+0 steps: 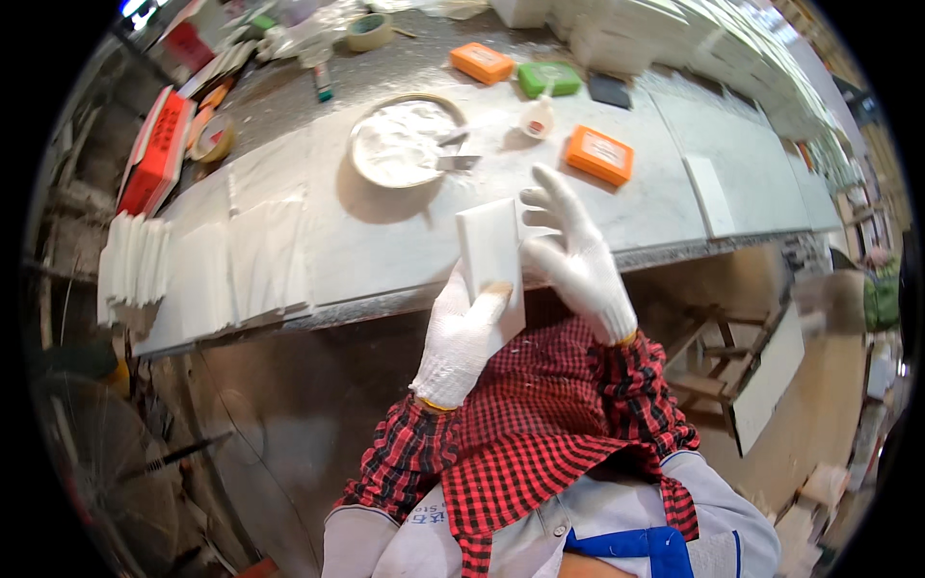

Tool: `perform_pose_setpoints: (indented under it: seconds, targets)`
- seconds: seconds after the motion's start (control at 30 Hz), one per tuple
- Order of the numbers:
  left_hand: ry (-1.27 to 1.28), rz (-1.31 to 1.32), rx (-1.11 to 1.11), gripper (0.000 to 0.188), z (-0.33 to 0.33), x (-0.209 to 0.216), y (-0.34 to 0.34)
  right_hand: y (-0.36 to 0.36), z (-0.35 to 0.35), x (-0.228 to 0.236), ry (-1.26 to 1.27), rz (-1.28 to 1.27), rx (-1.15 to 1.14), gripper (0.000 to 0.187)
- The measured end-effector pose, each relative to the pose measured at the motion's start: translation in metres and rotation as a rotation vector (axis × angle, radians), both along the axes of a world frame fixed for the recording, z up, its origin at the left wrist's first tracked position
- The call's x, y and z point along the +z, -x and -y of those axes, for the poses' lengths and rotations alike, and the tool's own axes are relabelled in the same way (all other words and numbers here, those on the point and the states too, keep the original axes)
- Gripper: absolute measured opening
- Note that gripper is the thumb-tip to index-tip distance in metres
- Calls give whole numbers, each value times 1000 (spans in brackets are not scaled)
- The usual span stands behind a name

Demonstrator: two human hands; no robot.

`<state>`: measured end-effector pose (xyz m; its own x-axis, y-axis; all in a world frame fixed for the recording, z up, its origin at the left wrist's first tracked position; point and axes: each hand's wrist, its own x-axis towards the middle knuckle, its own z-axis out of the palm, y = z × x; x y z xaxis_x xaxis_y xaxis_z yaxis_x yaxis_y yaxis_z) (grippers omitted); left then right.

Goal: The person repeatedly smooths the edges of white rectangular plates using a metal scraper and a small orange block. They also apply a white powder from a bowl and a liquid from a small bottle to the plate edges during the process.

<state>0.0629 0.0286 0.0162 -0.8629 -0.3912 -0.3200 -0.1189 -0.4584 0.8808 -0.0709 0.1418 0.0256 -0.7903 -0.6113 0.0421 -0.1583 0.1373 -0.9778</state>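
Note:
A white rectangular tile piece (489, 252) is held upright over the near edge of the workbench (405, 241). My left hand (461, 337), in a white knit glove, grips its lower edge with the thumb on the front face. My right hand (576, 252), also gloved, presses against the tile's right edge, fingers spread upward. Red checked sleeves cover both forearms.
A round bowl of white paste (403, 141) with a scraper stands behind the tile. Orange blocks (599, 154), a green block (549, 79), a small glue bottle (538, 118) and tape rolls (369, 31) lie beyond. White tiles are stacked at left (135, 265) and along the back right (665, 34).

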Motion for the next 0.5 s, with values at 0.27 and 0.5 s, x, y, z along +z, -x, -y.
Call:
perform_pose_setpoints:
  seconds: [0.27, 0.5]
  targets:
    - [956, -84, -386, 59, -44, 17, 37, -8, -54, -14, 296, 319, -103, 76]
    - [152, -30, -235, 59, -47, 14, 39, 2, -81, -39, 841, 610, -25, 55]
